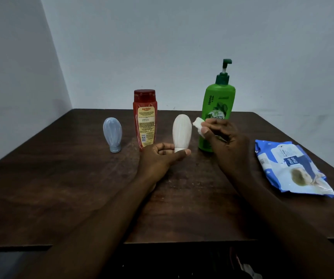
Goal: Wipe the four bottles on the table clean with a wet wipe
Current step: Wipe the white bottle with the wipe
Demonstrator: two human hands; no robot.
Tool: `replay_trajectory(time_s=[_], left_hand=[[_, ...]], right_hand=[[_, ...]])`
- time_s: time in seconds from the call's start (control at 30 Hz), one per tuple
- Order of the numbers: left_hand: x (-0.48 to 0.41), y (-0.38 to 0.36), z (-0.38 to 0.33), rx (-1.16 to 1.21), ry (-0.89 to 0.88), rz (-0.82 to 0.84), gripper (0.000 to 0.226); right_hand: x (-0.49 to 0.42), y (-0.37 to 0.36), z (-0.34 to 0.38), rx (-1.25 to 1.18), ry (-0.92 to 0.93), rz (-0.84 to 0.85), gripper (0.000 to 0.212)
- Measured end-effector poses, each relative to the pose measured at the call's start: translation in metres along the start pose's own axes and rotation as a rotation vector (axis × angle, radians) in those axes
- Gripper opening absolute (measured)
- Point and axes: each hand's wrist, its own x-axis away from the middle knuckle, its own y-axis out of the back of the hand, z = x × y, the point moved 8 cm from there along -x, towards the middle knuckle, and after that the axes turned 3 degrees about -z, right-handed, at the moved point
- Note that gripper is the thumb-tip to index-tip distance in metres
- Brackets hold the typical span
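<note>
Centre frame: your left hand (160,157) gripped the white bottle (182,130) at its cap, upright on the table (61,188); your right hand (229,141) pinched the wipe (198,125) just beside it; red bottle (145,117), blue bottle (112,133) left; green bottle (218,105) behind; pack (291,168) right.

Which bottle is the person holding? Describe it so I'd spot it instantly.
On the dark wooden table, look between the red bottle and the green pump bottle. The cream bottle stands cap-down, unlabelled, its cap pinched by the left hand.
</note>
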Motion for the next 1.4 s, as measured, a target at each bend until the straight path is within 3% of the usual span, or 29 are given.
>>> replay_trajectory(time_s=[0.17,0.27,0.83,1.23,1.4], left_hand=[[0.000,-0.003,0.001,0.007,-0.002,0.042,0.040],[0.000,-0.003,0.003,-0.004,0.008,0.057,0.042],[-0.003,-0.001,0.004,-0.013,-0.027,0.040,0.043],[0.002,0.001,-0.001,0.120,-0.030,0.053,0.038],[0.002,0.000,0.000,0.137,-0.014,0.078,0.042]], right_hand=[[-0.008,-0.010,0.007,0.064,0.115,-0.001,0.030],[-0.015,-0.019,0.011,0.159,0.207,0.027,0.027],[-0.009,-0.028,0.021,0.271,0.364,0.011,0.023],[0.017,-0.042,0.032,0.263,0.482,0.260,0.033],[0.019,-0.038,0.035,0.202,0.448,0.321,0.027]])
